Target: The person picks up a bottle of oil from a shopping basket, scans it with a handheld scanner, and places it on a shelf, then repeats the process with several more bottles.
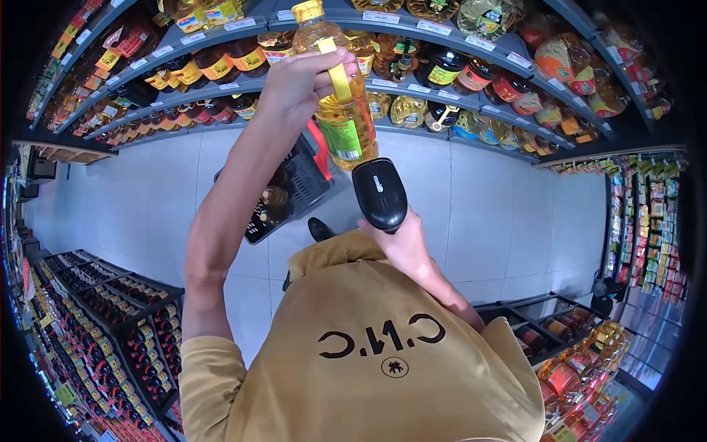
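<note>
My left hand (298,81) is closed around the yellow handle of a large cooking oil bottle (345,118). The bottle is clear with golden oil, a yellow cap at the top and a green label with a barcode low on its side. Just below the bottle's base, my right hand (398,239) grips a black handheld barcode scanner (380,193). The scanner's head points up toward the bottle, and its handle is mostly hidden. Behind the bottle and my left forearm, a black shopping basket (309,180) with a red handle stands on the floor with bottles inside.
Curved-looking shelves (213,44) of oil bottles and jugs run across the front. Dark bottles fill a rack (110,317) at the lower left. Packets hang on a display (648,228) at the right, and more oil bottles (582,376) stand at the lower right.
</note>
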`<state>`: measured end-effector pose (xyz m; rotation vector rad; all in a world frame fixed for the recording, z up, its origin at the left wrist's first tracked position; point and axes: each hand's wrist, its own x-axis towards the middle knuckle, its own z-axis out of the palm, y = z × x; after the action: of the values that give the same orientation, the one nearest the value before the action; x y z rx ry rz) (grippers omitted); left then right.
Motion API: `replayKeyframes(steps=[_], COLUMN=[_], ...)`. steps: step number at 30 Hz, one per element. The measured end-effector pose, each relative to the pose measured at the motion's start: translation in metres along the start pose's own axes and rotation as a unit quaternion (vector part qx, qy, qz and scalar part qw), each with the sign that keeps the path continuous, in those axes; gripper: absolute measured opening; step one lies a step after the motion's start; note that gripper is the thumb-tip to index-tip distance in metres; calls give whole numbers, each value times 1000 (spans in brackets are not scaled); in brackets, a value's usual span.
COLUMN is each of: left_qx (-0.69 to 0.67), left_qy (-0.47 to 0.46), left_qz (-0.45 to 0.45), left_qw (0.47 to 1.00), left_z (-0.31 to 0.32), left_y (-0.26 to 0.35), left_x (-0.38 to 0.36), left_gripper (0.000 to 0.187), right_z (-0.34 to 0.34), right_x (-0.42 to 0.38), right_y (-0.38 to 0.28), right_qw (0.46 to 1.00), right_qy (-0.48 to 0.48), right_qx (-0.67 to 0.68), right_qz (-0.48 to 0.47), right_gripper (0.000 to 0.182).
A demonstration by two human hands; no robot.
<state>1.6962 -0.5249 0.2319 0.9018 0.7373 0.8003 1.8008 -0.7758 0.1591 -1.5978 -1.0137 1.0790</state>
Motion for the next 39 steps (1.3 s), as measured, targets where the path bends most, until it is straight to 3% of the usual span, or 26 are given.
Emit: replayKeyframes(steps=[19,25,39], left_qx=[-26,-25,-42], left_qy=[13,28,31], left_qz=[2,4,2], left_qw=[1000,999,999], left_z=[6,3,-4], left_y=[-6,-4,4], left_x=[21,18,4], left_gripper=[31,31,32], right_z=[-1,-1,-9], right_x=[0,2,8], right_y=[-4,4,12], right_qw=[999,999,997], right_qy=[3,28,70], right_qx=[-19,-12,16], right_qz=[37,19,26], right_gripper=[29,35,30])
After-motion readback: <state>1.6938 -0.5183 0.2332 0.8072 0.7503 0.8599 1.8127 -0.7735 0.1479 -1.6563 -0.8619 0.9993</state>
